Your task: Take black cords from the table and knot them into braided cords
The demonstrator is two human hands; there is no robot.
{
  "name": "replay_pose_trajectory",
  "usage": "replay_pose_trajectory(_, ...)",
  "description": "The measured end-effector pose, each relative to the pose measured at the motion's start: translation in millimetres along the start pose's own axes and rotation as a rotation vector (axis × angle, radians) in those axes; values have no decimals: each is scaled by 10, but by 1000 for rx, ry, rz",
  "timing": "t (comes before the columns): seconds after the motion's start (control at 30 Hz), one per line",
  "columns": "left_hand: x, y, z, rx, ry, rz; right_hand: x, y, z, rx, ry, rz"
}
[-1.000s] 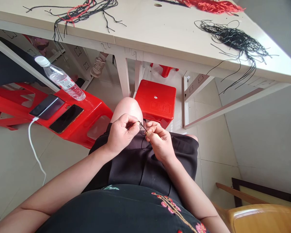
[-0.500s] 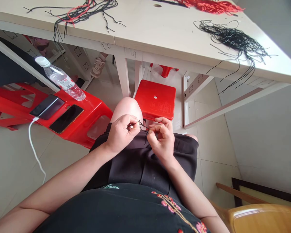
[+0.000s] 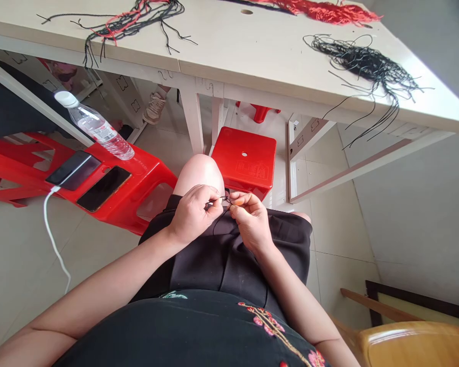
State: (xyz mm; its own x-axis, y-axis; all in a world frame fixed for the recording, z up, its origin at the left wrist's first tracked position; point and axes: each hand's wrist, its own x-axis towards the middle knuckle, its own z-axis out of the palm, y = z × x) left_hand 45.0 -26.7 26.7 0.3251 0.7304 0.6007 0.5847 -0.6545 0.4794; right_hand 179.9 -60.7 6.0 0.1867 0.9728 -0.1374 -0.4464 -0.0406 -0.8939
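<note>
Above my lap, my left hand point(image 3: 197, 211) pinches one part of a thin black cord point(image 3: 225, 199) between thumb and forefinger. My right hand point(image 3: 251, 216) grips the same cord just to the right, its fingers bent together. Only a small gap separates the two sets of fingertips, and the cord looks looped there. A loose end hangs down over the black clothing. How the loop is formed is too small to tell. On the table lie a tangled bundle of black cords point(image 3: 367, 63), black and red cords point(image 3: 133, 23) and a red bundle point(image 3: 329, 12).
The white table point(image 3: 252, 61) spans the view ahead. A red stool point(image 3: 245, 158) stands beneath its edge. At left, another red stool point(image 3: 137, 178) holds a bottle point(image 3: 99, 127) and two phones, one with a white cable. A wooden chair point(image 3: 416, 346) is at lower right.
My right hand has moved slightly left, closer to my left hand, and its raised fingers have folded down. The stretch of cord between the hands is shorter, and its hanging end has shifted left.
</note>
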Motion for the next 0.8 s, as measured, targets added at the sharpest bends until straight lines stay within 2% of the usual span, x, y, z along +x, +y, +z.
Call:
replay_pose_trajectory(0.1,9,-16,-1,8,6,-1,11,1,-21,13,-28,0)
replay_pose_trajectory(0.33,20,-80,-22,22,7,-47,-16,-47,-94,-232,-161,30)
replay_pose_trajectory(0.5,-7,-89,-25,-10,1,-23,-43,-122,-117,-208,-250,71)
replay_pose_trajectory(0.7,27,-117,-49,-25,9,-133,-138,-271,-232,-107,-311,186)
replay_pose_trajectory(0.8,46,-149,-68,-32,42,-207,-238,-341,-353,-125,-294,189)
